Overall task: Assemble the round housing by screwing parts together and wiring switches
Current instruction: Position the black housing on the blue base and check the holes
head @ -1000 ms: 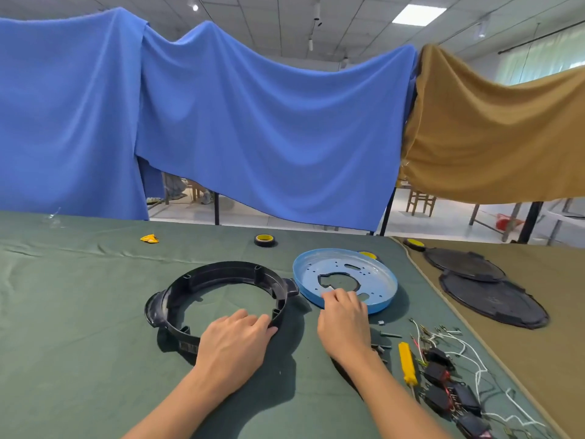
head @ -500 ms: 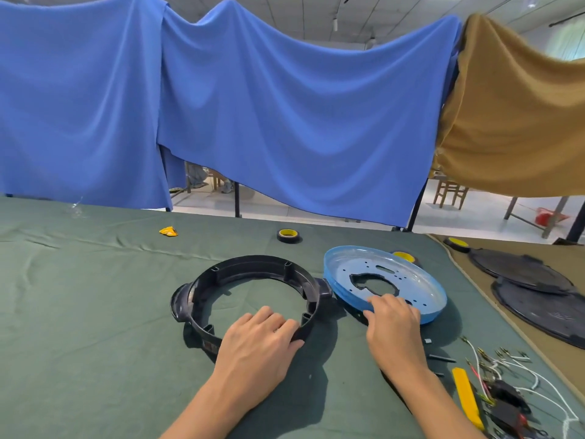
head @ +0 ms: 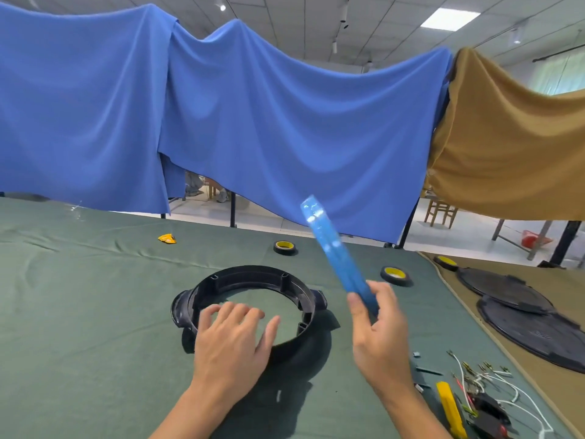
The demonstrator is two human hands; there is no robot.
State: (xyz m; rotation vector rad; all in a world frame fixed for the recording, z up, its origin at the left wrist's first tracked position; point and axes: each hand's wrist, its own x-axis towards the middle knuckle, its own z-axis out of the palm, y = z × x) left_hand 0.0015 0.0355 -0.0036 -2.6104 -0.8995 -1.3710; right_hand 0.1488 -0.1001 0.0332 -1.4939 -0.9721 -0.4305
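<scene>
A black ring-shaped housing (head: 253, 280) lies on the green cloth in front of me. My left hand (head: 232, 340) rests on its near rim, fingers spread and fairly straight. My right hand (head: 376, 331) pinches the lower edge of the round blue plate (head: 332, 251) between thumb and fingers. The plate is lifted off the table, seen edge-on and tilted up to the left, just right of the ring. Black switches with white wires (head: 487, 397) and a yellow-handled screwdriver (head: 449, 407) lie at the near right.
Two black-and-yellow tape rolls (head: 285, 247) (head: 394, 275) sit beyond the ring. A third roll (head: 446, 263) and two black round covers (head: 506, 289) lie on the brown cloth at right. A yellow scrap (head: 167, 238) lies far left. Blue and brown drapes hang behind.
My right hand has lifted the blue plate off the table and tipped it up on edge. My left hand stays on the black ring.
</scene>
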